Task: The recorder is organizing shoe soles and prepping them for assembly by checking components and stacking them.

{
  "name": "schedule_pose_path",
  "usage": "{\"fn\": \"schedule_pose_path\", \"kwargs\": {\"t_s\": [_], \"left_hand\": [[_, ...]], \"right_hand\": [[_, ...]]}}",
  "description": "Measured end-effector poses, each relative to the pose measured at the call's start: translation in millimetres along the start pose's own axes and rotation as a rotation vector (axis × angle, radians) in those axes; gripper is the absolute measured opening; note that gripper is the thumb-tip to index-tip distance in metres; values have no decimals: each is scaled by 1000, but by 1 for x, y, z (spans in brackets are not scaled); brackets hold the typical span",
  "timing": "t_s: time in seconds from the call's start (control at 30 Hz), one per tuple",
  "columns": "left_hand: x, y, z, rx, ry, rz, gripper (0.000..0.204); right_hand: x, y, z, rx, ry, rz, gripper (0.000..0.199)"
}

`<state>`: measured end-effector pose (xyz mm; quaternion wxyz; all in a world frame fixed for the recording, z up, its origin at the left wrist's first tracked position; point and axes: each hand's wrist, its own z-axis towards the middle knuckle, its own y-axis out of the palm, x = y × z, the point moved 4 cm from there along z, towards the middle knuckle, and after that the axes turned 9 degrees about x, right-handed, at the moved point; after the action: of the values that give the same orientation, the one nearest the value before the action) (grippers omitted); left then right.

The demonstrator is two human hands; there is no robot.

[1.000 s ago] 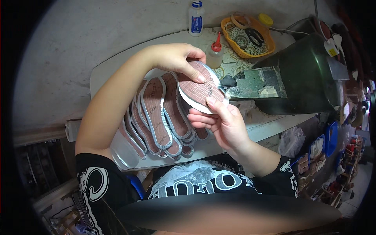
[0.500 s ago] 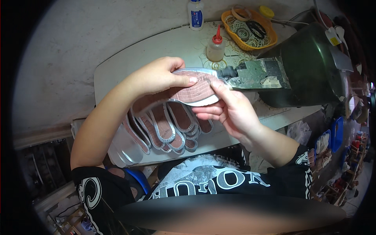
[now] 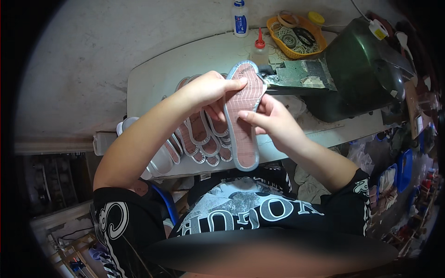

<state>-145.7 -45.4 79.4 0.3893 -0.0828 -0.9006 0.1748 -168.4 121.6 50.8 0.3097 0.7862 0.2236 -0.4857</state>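
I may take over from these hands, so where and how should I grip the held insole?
Probably pinch the held insole across its faces at the lower rounded end, coming from below in view: it looks thin, and that end sticks out below the left hand and right hand.

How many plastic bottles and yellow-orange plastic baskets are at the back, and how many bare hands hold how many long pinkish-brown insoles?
Plastic bottles: 2 (blue-capped white bottle, red-tipped cloudy bottle)
Yellow-orange plastic basket: 1
Bare hands: 2 (left hand, right hand)
Held long pinkish-brown insole: 1
Total: 6
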Motion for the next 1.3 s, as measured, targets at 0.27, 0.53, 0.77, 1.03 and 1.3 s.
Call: {"fn": "schedule_pose_path", "kwargs": {"t_s": [0.27,0.53,0.77,1.03,1.3], "left_hand": [[-2,8,-6,-121,51,-98,41],[-6,3,4,132,179,-203,47],[-2,-23,29,-9,275,-404,36],[-51,-8,-42,160,495,-920,45],[-118,-25,-92,550,555,-967,52]], "right_hand": [[0,-20,10,-71,-32,213,24],[9,-49,-35,-9,209,-75,34],[9,-11,-7,62,25,89,30],[18,34,-46,-225,66,-6,29],[31,76,-50,-300,-10,-228,29]]}}
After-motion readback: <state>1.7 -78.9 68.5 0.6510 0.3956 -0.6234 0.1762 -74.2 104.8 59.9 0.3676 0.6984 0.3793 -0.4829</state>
